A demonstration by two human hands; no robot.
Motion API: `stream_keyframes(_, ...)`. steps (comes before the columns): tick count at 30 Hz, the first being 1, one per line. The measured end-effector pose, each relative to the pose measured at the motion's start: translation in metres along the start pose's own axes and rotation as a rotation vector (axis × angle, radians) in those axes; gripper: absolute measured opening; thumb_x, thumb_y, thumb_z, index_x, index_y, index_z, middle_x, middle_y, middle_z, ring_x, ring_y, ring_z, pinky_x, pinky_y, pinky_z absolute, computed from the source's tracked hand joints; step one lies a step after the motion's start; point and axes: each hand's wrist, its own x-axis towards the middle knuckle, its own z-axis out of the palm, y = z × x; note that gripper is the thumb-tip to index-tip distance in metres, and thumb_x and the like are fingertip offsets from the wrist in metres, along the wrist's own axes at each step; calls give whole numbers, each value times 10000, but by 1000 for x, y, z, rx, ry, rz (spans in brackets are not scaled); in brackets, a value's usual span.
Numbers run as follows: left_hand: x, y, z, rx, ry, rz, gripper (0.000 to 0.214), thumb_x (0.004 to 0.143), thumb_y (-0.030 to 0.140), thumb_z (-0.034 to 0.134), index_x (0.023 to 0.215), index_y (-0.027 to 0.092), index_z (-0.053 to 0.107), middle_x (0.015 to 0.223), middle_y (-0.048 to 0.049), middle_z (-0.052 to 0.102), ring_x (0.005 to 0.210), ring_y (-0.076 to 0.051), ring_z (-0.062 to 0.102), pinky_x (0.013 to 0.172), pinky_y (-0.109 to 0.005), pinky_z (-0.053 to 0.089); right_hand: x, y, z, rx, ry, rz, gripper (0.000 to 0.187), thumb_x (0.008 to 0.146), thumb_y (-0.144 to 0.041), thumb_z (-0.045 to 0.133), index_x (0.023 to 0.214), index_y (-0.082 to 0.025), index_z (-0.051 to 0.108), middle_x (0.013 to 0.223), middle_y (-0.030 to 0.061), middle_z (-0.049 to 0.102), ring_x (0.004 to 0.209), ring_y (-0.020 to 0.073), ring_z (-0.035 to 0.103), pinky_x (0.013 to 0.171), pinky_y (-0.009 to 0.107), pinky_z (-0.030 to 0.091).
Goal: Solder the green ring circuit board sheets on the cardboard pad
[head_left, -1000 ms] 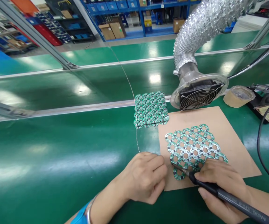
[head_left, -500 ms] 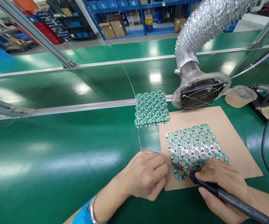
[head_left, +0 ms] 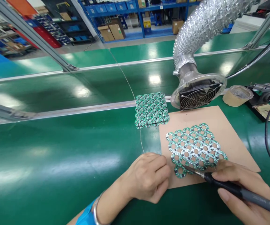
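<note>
Soldering iron (head_left: 232, 188) rightward, rear offscreen

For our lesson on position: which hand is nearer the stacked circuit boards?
Left. The left hand is in front of the stacked circuit boards; the right hand is farther, front-right.

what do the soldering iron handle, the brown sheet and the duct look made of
Handle: probably plastic or rubber, smooth, dark, with pale printing. Sheet: likely cardboard or fibreboard, flat, plain brown. Duct: apparently aluminium foil, bright silver and crinkled.
</note>
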Motion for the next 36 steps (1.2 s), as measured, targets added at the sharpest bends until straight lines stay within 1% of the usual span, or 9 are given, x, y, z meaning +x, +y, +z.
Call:
stream_keyframes(3, 2, 6, 4, -14, -14, 48, 136, 748, 114, 480, 625, 168, 504, 579, 12, 405, 524, -125, 312, 460, -302, 241, -17, 1, 1, 10, 101, -29, 225, 745, -83, 527, 946, -169, 577, 752, 76, 647, 705, 222, 647, 624, 336, 546)
stream_keyframes(6, 3, 11, 8, -2, -15, 96, 173, 771, 128, 462, 609, 172, 505, 565, 12, 400, 518, -127, 316, 457, -300, 242, -24, -1, 5, 13, 133, -20, 222, 749, -75, 505, 934, -179, 570, 684, 60, 625, 667, 217, 641, 564, 325, 524)
stream_keyframes(8, 3, 13, 10, -1, -17, 112, 184, 781, 136, 464, 606, 172, 510, 561, 12, 410, 516, -126, 323, 457, -301, 244, -24, -5, 7, 23, 132, -10, 224, 746, -67, 496, 926, -181, 566, 644, 43, 601, 599, 194, 615, 520, 312, 503)
stream_keyframes(11, 3, 13, 11, -10, -30, 117, 182, 768, 139, 474, 591, 174, 497, 557, 13, 416, 508, -126, 319, 452, -308, 232, -21, -7, 12, 51, 121, -48, 238, 728, -53, 492, 924, -163, 571, 632, 38, 585, 545, 170, 580, 495, 304, 486)
stream_keyframes(16, 2, 10, 8, -38, -7, 125, 174, 720, 124, 473, 560, 184, 441, 538, 24, 385, 485, -120, 284, 450, -308, 205, -19, -6, 24, 117, 132, -111, 262, 707, -50, 498, 941, -135, 579, 629, 42, 581, 523, 164, 557, 475, 303, 466)
stream_keyframes(21, 1, 6, 7, -86, -15, 124, 158, 679, 114, 470, 555, 189, 406, 540, 29, 370, 481, -119, 272, 448, -310, 190, -16, -7, 33, 109, 125, -151, 293, 671, -28, 526, 945, -114, 584, 651, 58, 600, 538, 170, 565, 486, 309, 476)
stream_keyframes(28, -1, 2, 6, -104, -35, 107, 150, 645, 111, 485, 565, 191, 387, 542, 36, 355, 487, -119, 261, 448, -310, 177, -11, -9, 35, 81, 141, -149, 290, 669, -30, 532, 940, -118, 588, 642, 58, 615, 528, 168, 577, 495, 309, 504)
stream_keyframes(33, -1, 1, 5, -106, -41, 106, 143, 648, 111, 478, 570, 192, 389, 543, 37, 358, 484, -118, 271, 453, -307, 185, -11, -9, 34, 63, 133, -150, 298, 657, -28, 546, 936, -116, 600, 652, 64, 631, 555, 180, 598, 531, 324, 529)
stream_keyframes(36, -1, 1, 5, -97, -35, 102, 143, 653, 111, 467, 567, 193, 387, 538, 36, 358, 479, -117, 274, 455, -306, 183, -12, -9, 34, 62, 140, -155, 291, 659, -39, 548, 934, -117, 603, 648, 61, 626, 547, 181, 597, 519, 319, 524)
